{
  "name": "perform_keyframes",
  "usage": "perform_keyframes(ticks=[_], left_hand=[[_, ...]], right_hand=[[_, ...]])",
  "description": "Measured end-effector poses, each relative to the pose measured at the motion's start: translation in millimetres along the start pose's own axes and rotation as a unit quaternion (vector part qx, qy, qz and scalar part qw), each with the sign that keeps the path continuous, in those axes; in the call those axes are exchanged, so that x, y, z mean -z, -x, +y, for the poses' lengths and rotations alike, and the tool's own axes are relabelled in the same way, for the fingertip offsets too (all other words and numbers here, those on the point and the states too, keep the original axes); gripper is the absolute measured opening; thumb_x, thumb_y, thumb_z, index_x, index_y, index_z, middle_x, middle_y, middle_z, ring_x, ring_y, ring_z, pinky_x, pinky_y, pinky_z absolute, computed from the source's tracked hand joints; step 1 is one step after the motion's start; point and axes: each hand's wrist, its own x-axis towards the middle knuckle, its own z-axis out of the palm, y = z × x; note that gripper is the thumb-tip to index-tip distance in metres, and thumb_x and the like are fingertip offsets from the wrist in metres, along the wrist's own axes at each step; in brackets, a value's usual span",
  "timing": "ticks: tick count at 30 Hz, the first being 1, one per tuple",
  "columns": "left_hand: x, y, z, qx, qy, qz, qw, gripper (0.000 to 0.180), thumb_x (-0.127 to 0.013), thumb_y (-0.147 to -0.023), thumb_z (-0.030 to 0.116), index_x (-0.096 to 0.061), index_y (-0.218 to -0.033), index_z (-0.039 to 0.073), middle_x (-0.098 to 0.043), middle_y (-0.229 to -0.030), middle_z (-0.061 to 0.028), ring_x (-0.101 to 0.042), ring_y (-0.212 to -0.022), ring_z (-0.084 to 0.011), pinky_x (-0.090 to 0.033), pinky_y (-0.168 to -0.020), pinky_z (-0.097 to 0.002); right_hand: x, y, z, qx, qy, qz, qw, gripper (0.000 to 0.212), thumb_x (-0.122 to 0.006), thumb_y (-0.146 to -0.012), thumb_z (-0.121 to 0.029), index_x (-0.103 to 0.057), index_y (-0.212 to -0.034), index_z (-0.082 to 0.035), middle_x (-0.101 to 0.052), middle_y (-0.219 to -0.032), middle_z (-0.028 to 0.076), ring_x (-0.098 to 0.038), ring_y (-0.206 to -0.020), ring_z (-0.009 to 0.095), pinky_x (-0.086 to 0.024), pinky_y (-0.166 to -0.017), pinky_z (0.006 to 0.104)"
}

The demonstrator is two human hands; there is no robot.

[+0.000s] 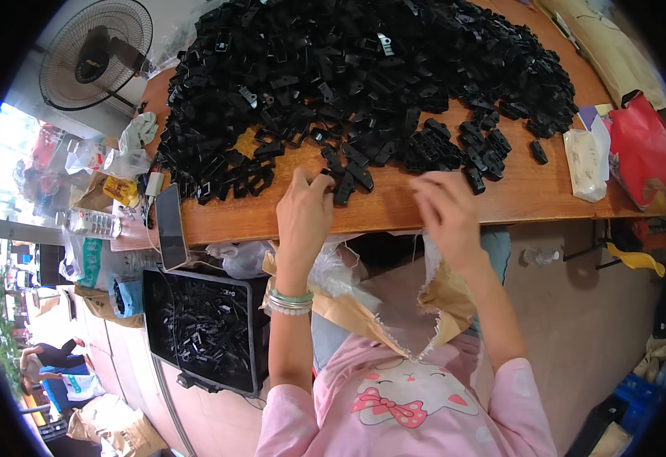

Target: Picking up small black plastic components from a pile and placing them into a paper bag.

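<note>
A large heap of small black plastic parts (pixel 310 84) covers the wooden table (pixel 379 217). My left hand (pixel 305 213) is at the table's front edge with its fingers bent down beside a few loose black parts (pixel 352 177). Its fingertips are partly hidden, so whatever they hold does not show. My right hand (pixel 451 217) hovers over the front edge, fingers loosely bent and apart, with nothing visible in them. Close to it lies a smaller cluster of black parts (pixel 433 148). Below both hands, an open brown sack (pixel 455 305) with frayed edges spreads across my lap.
A phone (pixel 171 227) leans at the table's left edge. Below it stands a black bin (pixel 257 335) containing dark parts. A fan (pixel 97 53) is at far left. At right are a clear-wrapped packet (pixel 584 164) and a red bag (pixel 644 148). Another person (pixel 51 356) is far left.
</note>
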Motion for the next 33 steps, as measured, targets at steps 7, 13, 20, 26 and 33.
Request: perform_keyframes(ticks=[7, 13, 20, 26, 33], left_hand=[[0, 12, 9, -0.027, -0.003, 0.013, 1.0, 0.011, -0.067, -0.075, 0.008, -0.067, -0.085, 0.005, -0.054, -0.079, -0.0087, -0.057, -0.063, -0.0263, -0.046, -0.059, -0.0378], [9, 20, -9, 0.006, -0.014, 0.062, 0.998, 0.012, -0.067, -0.078, 0.004, -0.063, -0.088, 0.001, -0.057, -0.081, -0.0076, -0.059, -0.06, -0.0196, -0.046, -0.057, -0.0291], [-1, 31, 9, 0.181, 0.406, 0.074, 0.893, 0.021, -0.068, -0.08, 0.001, -0.055, -0.096, 0.001, -0.06, -0.081, -0.0027, -0.057, -0.066, -0.0073, -0.044, -0.059, -0.0193], [-9, 31, 32, 0.228, 0.488, -0.094, 0.837, 0.037, -0.067, -0.081, 0.001, -0.053, -0.115, 0.001, -0.06, -0.081, -0.0024, -0.058, -0.062, -0.0092, -0.046, -0.051, -0.0198], [-28, 44, 35, 0.194, 0.595, -0.109, 0.773, 0.026, -0.063, -0.083, 0.002, -0.055, -0.107, -0.004, -0.062, -0.072, -0.0087, -0.063, -0.058, -0.0132, -0.052, -0.052, -0.0247]], right_hand=[[-63, -3, -18, 0.084, -0.001, -0.062, 0.995, 0.04, -0.069, -0.071, -0.003, -0.06, -0.11, -0.003, -0.05, -0.119, 0.013, -0.055, -0.089, 0.029, -0.047, -0.075, 0.0392], [-46, 0, -13, 0.051, -0.03, -0.044, 0.997, 0.038, -0.069, -0.072, -0.004, -0.06, -0.109, -0.003, -0.054, -0.115, 0.013, -0.055, -0.092, 0.03, -0.045, -0.077, 0.0398], [5, 9, 18, -0.097, 0.209, 0.081, 0.97, 0.021, -0.068, -0.077, -0.007, -0.061, -0.096, -0.004, -0.057, -0.095, 0.01, -0.053, -0.09, 0.03, -0.041, -0.081, 0.0415], [5, 14, 18, -0.128, 0.182, 0.014, 0.975, 0.017, -0.067, -0.078, -0.006, -0.055, -0.09, -0.004, -0.056, -0.09, 0.011, -0.052, -0.089, 0.032, -0.041, -0.081, 0.0412], [1, 30, 13, -0.195, -0.015, 0.028, 0.98, 0.016, -0.06, -0.087, -0.003, -0.058, -0.103, 0.001, -0.06, -0.101, 0.009, -0.056, -0.093, 0.02, -0.044, -0.082, 0.031]])
